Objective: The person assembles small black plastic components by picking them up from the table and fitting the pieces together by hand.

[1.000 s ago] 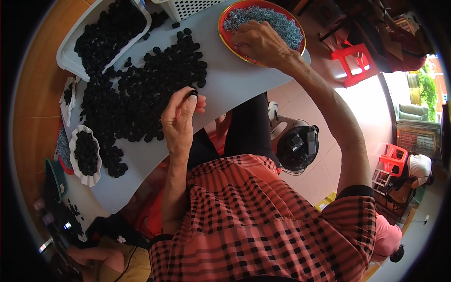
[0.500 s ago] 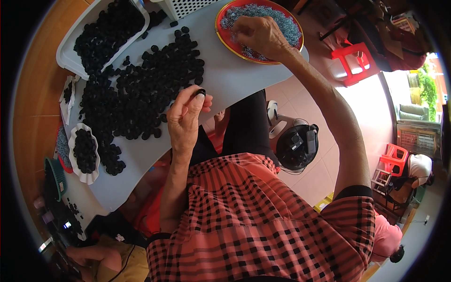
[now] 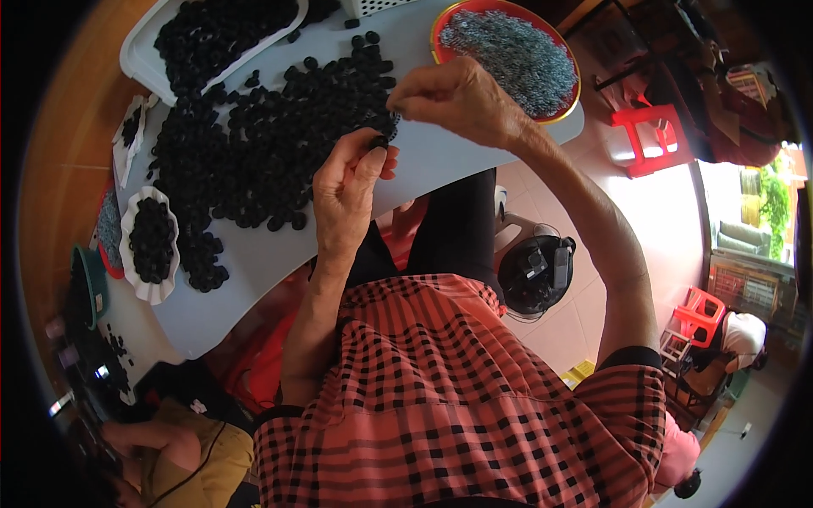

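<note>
Fingers of my left hand [image 3: 345, 193] pinch a small black round piece [image 3: 378, 142] at their tips, held up over the near edge of the pale bench [image 3: 440, 165]. My right hand [image 3: 457, 100] sits just beside it, thumb and forefinger closed narrow on something too small to make out, perhaps a bit of metal; I cannot tell. Behind it lies the red bowl [image 3: 569, 100] of grey metal bits, partly hidden by my knuckles. Black pieces [image 3: 254, 152] heap across the bench, running into a white tray [image 3: 140, 63] that the rim cuts off. A scalloped white dish [image 3: 129, 245] holds more. Far left things blur in shadow.
</note>
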`<state>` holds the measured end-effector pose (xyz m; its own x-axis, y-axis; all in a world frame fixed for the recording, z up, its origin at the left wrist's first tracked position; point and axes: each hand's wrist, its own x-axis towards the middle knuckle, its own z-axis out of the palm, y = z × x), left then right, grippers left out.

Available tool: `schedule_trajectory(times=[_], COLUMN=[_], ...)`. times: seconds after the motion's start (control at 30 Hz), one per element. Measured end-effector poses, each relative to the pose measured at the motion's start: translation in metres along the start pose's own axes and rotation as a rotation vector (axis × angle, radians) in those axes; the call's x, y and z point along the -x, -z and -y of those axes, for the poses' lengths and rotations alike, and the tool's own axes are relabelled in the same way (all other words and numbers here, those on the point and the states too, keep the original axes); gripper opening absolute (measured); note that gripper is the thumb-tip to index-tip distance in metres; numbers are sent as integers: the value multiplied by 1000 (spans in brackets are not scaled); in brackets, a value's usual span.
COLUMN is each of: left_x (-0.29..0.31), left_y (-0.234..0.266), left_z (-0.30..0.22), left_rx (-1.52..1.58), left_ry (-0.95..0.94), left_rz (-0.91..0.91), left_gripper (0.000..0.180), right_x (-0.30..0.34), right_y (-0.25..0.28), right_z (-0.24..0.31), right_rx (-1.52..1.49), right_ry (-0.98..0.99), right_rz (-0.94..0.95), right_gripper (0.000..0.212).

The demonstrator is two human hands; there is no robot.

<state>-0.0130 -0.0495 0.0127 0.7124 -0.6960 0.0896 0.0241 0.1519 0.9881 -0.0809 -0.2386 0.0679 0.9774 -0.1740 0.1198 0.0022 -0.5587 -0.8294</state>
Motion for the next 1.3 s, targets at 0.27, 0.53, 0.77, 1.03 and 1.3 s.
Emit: schedule_trajectory(times=[0.27,0.53,0.77,1.03,1.3], left_x=[3,2,1,3,2], left_y=[11,21,24,38,64], left_z=[-1,3,1,-7,-14], left_rx=[-43,-45,-117,276,336], left_ry=[-59,-72,-83,74,74], left_rz=[10,-33,-40,-100,-214], left_gripper=[18,15,16,22,24], right_x=[-11,-14,-22,-33,-101], right_y=[-22,-30,-42,-72,-76], right_z=[10,12,12,19,19], right_rx=[35,-98,-78,-187,154], right_ry=[34,19,-42,-43,206], right_rz=[97,38,109,-16,-70], right_gripper=[12,10,10,14,13])
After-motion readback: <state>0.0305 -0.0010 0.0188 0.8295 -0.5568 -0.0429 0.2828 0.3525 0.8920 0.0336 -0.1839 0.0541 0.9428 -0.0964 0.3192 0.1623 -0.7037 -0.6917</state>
